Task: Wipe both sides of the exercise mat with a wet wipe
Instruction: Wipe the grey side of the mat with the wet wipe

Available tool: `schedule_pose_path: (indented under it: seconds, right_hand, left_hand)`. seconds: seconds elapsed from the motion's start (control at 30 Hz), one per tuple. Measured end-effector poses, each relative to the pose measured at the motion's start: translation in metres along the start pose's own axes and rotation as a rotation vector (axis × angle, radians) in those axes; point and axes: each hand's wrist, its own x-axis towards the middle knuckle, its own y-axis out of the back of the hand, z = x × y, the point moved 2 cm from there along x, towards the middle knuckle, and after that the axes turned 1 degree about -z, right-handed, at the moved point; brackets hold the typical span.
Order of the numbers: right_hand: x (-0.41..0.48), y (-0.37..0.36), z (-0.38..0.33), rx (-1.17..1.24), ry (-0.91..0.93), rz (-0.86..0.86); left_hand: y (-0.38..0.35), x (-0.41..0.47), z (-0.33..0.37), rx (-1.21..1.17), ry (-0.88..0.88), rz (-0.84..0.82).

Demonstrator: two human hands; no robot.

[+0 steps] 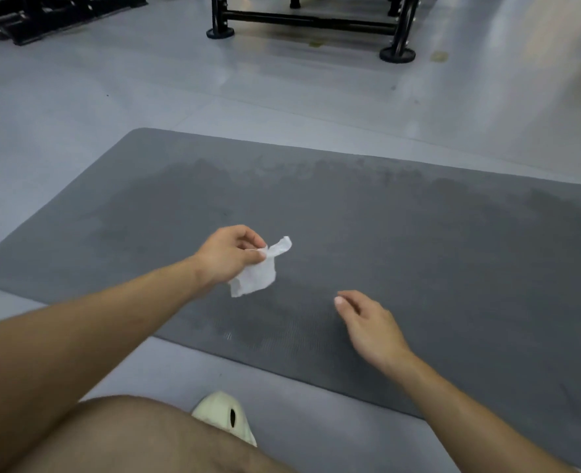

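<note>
A dark grey exercise mat lies flat on the pale floor, stretching from the left to beyond the right edge of the view. Darker damp streaks cover its middle and far half. My left hand hovers over the mat's near middle, pinching a crumpled white wet wipe between thumb and fingers; the wipe hangs clear of the mat. My right hand floats just above the mat to the right of the wipe, fingers loosely curled and holding nothing.
My bare knee and a cream clog rest on the floor by the mat's near edge. A black metal equipment frame stands on the floor beyond the mat, and another black base sits at the top left.
</note>
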Motion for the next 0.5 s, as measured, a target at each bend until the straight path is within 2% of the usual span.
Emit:
schedule_pose_path:
  seconds: [0.1,0.17,0.27,0.37,0.5]
  right_hand:
    - [0.005,-0.02,-0.02,-0.228,0.197,-0.034]
    - [0.016,-0.034,-0.029,-0.384,0.3,-0.021]
    - [0.04,-0.052,-0.031,-0.554,0.323,0.025]
    - [0.064,-0.066,-0.025,-0.59,0.302,0.051]
    - [0.09,-0.086,-0.018,-0.62,0.351,0.079]
  left_hand:
    - [0.014,0.006,-0.029,0.145,-0.077,0.029]
    - [0.016,0.004,-0.047,0.275,-0.19,0.058]
    - [0.005,-0.004,-0.073,0.484,-0.434,-0.078]
    - [-0.014,-0.018,-0.098,0.631,-0.572,-0.274]
    - [-0.028,-0.026,-0.114,0.671,-0.823,-0.208]
